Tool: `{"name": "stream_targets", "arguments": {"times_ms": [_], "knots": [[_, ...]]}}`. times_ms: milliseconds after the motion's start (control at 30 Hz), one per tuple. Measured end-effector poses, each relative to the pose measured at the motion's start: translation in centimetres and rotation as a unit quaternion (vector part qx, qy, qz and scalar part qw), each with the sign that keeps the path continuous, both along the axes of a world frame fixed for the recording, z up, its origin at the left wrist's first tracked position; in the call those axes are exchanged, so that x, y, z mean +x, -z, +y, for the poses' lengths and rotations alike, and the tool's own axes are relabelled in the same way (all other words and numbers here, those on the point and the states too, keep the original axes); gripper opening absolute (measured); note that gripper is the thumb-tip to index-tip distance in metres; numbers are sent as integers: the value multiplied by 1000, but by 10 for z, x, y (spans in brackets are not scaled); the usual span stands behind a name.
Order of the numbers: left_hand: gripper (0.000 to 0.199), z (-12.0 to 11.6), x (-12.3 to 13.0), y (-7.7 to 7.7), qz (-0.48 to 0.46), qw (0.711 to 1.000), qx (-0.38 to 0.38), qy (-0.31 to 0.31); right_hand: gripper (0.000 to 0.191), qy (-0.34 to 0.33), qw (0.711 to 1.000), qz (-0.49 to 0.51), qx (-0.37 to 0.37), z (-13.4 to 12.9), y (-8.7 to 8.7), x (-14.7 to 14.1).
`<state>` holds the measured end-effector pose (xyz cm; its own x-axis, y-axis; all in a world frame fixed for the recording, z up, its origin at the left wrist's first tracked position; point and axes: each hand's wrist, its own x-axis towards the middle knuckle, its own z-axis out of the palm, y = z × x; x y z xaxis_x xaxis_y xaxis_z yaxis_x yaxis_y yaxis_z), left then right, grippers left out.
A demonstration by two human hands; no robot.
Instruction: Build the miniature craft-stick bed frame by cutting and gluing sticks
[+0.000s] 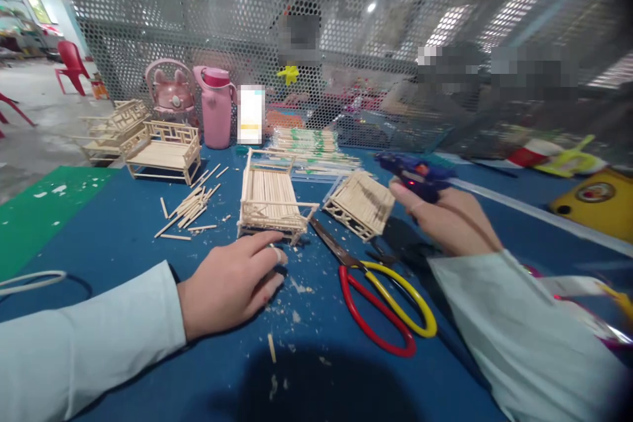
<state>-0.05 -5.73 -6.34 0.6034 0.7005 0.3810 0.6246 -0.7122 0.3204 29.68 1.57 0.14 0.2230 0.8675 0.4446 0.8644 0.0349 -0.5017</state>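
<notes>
My right hand [452,214] is wrapped round a dark blue glue gun [420,175], raised at the right with its nozzle pointing left. My left hand [235,280] lies on the blue table with its fingers stretched toward a miniature bench made of wooden sticks [270,191]; a fingertip is at its near lower edge, though contact is hard to tell. Right of that bench sits a smaller slatted stick piece [363,201], tilted. Scissors with one red and one yellow handle [376,303] lie between my hands. A loose pile of short sticks [190,211] is to the left.
Finished-looking stick benches [163,151] stand at the back left. Behind are a pink bottle [217,109], a lit phone [251,115], and bundled sticks [306,142] before a perforated metal screen [198,20]. A yellow case [598,201] is at the right; a white cable [34,280] lies left.
</notes>
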Motion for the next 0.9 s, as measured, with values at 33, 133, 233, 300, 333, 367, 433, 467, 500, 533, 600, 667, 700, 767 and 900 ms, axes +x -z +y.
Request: {"name": "stream_targets", "arguments": {"times_ms": [33, 133, 233, 300, 333, 367, 433, 467, 500, 533, 600, 667, 700, 767, 900], "knots": [[20, 0, 0, 0, 5, 1000, -2, 1, 26, 16, 1000, 1, -20, -7, -4, -2], [20, 0, 0, 1, 16, 1000, -9, 4, 29, -79, 997, -22, -14, -30, -14, -9], [21, 0, 0, 2, 23, 1000, -8, 5, 31, -182, 983, -27, 9, -54, -13, -17], [21, -1, 1, 2, 26, 1000, -7, 6, 31, -247, 969, 1, 5, -67, -9, -22], [21, -1, 1, 2, 28, 1000, -7, 4, 30, -268, 963, 12, -10, -71, -6, -24], [21, -1, 1, 2, 30, 1000, -7, 3, 30, -281, 959, 19, -32, -74, -4, -25], [21, -1, 2, 2, 34, 999, -6, -1, 30, -279, 957, 11, -84, -75, 0, -27], [21, -2, 2, 2, 36, 999, -7, -1, 32, -273, 957, 4, -101, -75, 2, -28], [21, -1, 2, 2, 38, 999, -7, -1, 33, -272, 956, -3, -107, -74, 3, -28], [21, -1, 2, 2, 38, 999, -8, 0, 33, -274, 956, -9, -104, -72, 3, -29], [21, -1, 2, 2, 36, 999, -11, 1, 29, -280, 956, -31, -74, -70, 3, -32], [21, -1, 2, 2, 34, 999, -14, 1, 23, -288, 955, -64, -40, -70, 2, -36], [21, -1, 2, 3, 33, 999, -15, 1, 22, -291, 953, -81, -31, -70, 2, -37], [21, -1, 2, 3, 33, 999, -16, 1, 21, -293, 951, -99, -25, -71, 3, -39], [21, -1, 2, 3, 27, 1000, -13, 5, 22, -295, 949, -107, -13, -71, 7, -40]]}}
